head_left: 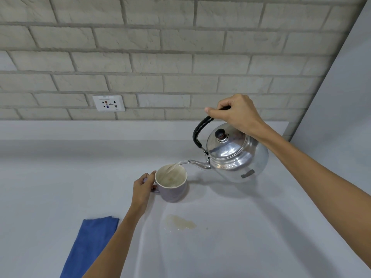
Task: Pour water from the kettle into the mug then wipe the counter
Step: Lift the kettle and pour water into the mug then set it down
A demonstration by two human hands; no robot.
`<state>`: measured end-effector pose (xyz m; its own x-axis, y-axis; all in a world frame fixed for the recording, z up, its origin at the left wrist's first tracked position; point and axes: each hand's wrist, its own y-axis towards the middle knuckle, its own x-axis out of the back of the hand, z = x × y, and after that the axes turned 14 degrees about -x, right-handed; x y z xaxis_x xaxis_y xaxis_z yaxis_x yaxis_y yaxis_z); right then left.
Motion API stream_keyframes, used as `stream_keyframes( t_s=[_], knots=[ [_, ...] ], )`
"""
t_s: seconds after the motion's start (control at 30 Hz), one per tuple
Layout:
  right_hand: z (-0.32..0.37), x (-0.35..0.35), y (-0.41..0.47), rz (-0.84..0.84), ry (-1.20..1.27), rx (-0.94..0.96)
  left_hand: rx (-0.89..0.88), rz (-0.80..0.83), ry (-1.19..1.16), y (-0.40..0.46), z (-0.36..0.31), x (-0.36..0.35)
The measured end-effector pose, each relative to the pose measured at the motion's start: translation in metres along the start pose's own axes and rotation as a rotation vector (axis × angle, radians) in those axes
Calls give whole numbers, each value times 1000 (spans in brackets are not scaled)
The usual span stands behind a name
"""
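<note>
A shiny steel kettle hangs tilted above the counter, its spout pointing left over a lilac mug. My right hand grips the kettle's black handle from above. A thin stream of water runs from the spout into the mug, which has a cream inside. My left hand holds the mug's handle on its left side and the mug stands on the pale counter. A folded blue cloth lies at the lower left. A small brownish puddle sits on the counter in front of the mug.
A brick-pattern wall rises behind the counter with a white power socket on it. A plain grey panel closes off the right side.
</note>
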<state>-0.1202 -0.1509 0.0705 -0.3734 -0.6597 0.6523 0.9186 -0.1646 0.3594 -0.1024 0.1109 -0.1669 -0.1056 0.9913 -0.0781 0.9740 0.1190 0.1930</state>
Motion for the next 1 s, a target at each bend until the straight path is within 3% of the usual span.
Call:
stream_keyframes(
  t_s=[1.0],
  knots=[
    [5,9,3,10,-52,48,-3,-17,3,-1,-1,-2]
  ],
)
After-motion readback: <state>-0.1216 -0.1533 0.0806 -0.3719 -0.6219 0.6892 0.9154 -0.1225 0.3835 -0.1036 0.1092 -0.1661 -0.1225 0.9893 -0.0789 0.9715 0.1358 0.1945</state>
